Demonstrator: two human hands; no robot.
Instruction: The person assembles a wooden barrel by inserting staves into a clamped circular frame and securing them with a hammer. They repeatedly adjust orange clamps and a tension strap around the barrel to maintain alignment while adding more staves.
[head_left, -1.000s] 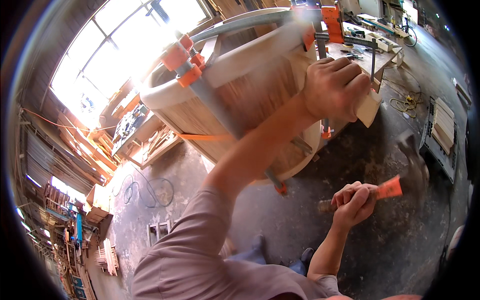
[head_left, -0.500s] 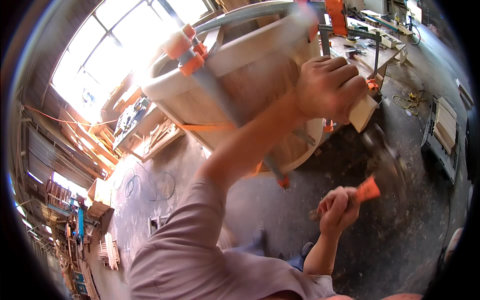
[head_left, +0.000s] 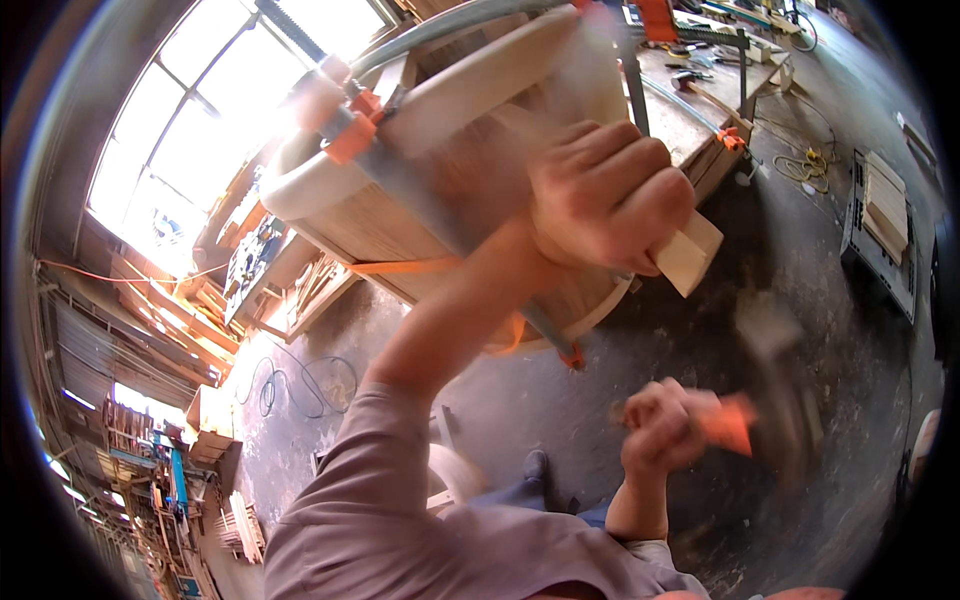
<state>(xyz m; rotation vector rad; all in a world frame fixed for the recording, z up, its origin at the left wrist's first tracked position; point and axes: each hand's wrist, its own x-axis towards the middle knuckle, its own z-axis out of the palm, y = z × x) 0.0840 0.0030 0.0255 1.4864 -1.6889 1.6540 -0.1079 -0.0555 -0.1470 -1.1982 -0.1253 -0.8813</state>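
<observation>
My left hand [head_left: 607, 192] is closed around a pale wooden block [head_left: 688, 259], pressed against the curved wooden workpiece [head_left: 455, 130] held by bar clamps with orange jaws [head_left: 352, 135]. My right hand [head_left: 665, 428] is lower, gripping a hammer with an orange handle [head_left: 728, 424]; its head [head_left: 780, 350] is blurred by motion to the right of the block.
An orange strap [head_left: 400, 267] runs around the workpiece. A workbench with tools [head_left: 715, 75] stands behind. A cable coil [head_left: 300, 385] lies on the dark floor at the left, a crate of wood pieces [head_left: 882, 225] at the right. Stacked timber fills the far left.
The right hand with the hammer has swung left and slightly down across the frames. The left hand has stayed on the block against the workpiece while the view has tilted closer.
</observation>
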